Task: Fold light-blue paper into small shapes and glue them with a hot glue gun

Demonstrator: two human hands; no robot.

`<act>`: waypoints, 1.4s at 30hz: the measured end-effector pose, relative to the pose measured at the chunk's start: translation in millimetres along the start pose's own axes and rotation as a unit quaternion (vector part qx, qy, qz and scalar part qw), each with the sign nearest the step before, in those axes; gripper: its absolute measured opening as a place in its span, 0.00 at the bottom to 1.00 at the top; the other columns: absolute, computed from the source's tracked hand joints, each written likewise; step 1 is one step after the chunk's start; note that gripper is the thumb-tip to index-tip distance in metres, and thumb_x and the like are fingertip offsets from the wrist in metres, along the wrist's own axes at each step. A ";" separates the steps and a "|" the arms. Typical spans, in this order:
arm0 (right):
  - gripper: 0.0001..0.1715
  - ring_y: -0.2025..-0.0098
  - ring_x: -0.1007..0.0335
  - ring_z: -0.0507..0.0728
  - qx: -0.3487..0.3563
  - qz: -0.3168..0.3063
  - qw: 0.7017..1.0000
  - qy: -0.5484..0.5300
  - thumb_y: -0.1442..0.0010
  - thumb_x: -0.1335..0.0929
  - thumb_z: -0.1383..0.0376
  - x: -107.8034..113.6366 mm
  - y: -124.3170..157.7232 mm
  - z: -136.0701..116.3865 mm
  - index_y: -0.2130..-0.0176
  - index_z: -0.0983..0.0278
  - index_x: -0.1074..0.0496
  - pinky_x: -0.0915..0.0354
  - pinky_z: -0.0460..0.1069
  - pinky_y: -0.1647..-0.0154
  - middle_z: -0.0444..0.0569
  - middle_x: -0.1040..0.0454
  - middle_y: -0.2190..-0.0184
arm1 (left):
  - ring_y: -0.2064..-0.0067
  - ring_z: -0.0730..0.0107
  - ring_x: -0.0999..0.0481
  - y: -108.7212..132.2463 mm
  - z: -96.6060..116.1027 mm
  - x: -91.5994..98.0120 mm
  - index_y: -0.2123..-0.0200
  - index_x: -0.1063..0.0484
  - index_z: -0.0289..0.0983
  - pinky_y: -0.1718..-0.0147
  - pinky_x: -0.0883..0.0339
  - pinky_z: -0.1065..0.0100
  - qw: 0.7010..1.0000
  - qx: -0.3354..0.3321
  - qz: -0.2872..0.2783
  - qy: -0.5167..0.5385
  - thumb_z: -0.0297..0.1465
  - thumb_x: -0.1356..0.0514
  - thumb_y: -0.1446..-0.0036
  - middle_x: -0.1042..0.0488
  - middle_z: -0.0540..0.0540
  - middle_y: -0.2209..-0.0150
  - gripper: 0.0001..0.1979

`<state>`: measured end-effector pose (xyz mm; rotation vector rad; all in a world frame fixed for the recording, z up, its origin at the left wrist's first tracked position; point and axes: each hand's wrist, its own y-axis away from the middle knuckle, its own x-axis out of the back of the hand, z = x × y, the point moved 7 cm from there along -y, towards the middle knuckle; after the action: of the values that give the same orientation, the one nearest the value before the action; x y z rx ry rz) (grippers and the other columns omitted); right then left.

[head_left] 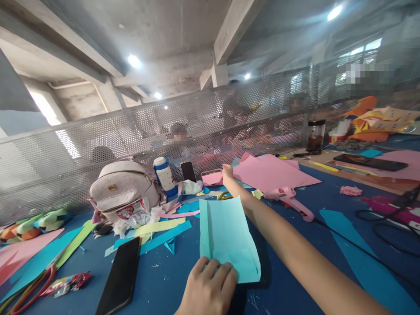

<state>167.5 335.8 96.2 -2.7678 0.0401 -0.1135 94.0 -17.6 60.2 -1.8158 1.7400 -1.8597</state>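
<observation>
A folded light-blue paper (226, 236), creased along its left side, is held near its lower edge by my left hand (210, 284), whose fingers are curled over it. My right arm stretches far across the table. At its end, my right hand (227, 172) is closed at the right edge of a small pink box-like object (211, 178); the fingertips are small and partly hidden. Close to that hand, pink paper sheets (272, 170) lie to the right and a crumpled clear plastic wrapper (190, 187) to the left.
A pink glue gun (292, 202) trails a black cord on the right. To the left are a black phone (120, 275), scissors (36, 291), paper strips (164, 236) and a pale backpack (121, 186). A bottle (165, 176) stands before the perforated metal screen (138, 127); people sit beyond.
</observation>
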 end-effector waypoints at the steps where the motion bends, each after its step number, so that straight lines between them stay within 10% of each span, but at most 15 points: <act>1: 0.18 0.52 0.30 0.58 0.004 0.029 1.000 -0.005 0.34 0.35 0.59 4.1 -1.8 -6.0 0.47 0.63 0.32 0.31 0.57 0.52 0.53 0.31 0.48 | 0.71 0.69 0.26 -0.5 -0.2 0.4 0.63 0.28 0.36 0.70 0.42 0.65 1.000 0.001 0.001 -0.001 0.22 0.51 0.36 0.20 0.49 0.66 0.13; 10: 0.15 0.52 0.30 0.54 0.144 0.067 0.980 -0.122 0.34 0.41 0.69 18.9 9.8 -140.3 0.51 0.62 0.30 0.34 0.52 0.51 0.49 0.27 0.53 | 0.72 0.69 0.26 -6.8 1.7 11.3 0.60 0.27 0.34 0.72 0.41 0.64 0.999 -0.020 0.009 -0.027 0.21 0.54 0.35 0.20 0.48 0.67 0.16; 13: 0.16 0.59 0.28 0.50 0.221 0.006 0.965 -0.140 0.39 0.42 0.73 19.8 54.2 -200.1 0.58 0.60 0.30 0.35 0.48 0.55 0.42 0.25 0.62 | 0.73 0.69 0.26 -4.1 1.1 10.7 0.56 0.28 0.33 0.72 0.40 0.63 0.999 -0.024 -0.012 -0.044 0.20 0.51 0.38 0.20 0.48 0.67 0.14; 17: 0.13 0.66 0.30 0.50 0.367 -0.239 0.899 -0.006 0.37 0.40 0.69 -0.5 147.4 -253.4 0.60 0.61 0.28 0.38 0.48 0.61 0.41 0.25 0.69 | 0.74 0.68 0.26 1.2 1.4 6.7 0.53 0.29 0.31 0.71 0.39 0.63 0.996 -0.031 -0.053 -0.068 0.19 0.47 0.43 0.21 0.47 0.67 0.15; 24: 0.07 0.73 0.30 0.53 0.308 -0.472 0.722 0.402 0.47 0.28 0.67 11.5 262.3 -177.9 0.69 0.54 0.23 0.48 0.50 0.72 0.43 0.22 0.72 | 0.75 0.67 0.27 3.5 2.3 2.1 0.55 0.29 0.32 0.75 0.40 0.64 0.991 -0.022 -0.094 -0.091 0.22 0.39 0.50 0.23 0.50 0.70 0.17; 34: 0.10 0.78 0.37 0.52 0.398 -0.378 0.633 0.546 0.47 0.33 0.78 37.3 297.9 -79.0 0.71 0.64 0.31 0.62 0.50 0.79 0.42 0.28 0.75 | 0.73 0.67 0.26 4.3 5.6 -0.2 0.54 0.28 0.31 0.73 0.38 0.64 0.992 -0.019 -0.080 -0.098 0.23 0.41 0.50 0.19 0.47 0.63 0.18; 42: 0.22 0.81 0.40 0.53 0.502 -0.247 0.617 0.553 0.52 0.34 0.76 38.1 334.5 -66.7 0.56 0.69 0.26 0.64 0.53 0.82 0.52 0.21 0.62 | 0.58 0.63 0.23 20.7 20.8 -21.4 0.54 0.25 0.32 0.57 0.37 0.61 0.985 0.003 -0.072 -0.158 0.29 0.47 0.40 0.19 0.44 0.57 0.15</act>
<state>195.5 -1.5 39.4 -1.1522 -0.3530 -1.4454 102.3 -25.1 25.7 -2.1435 1.5305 -1.5068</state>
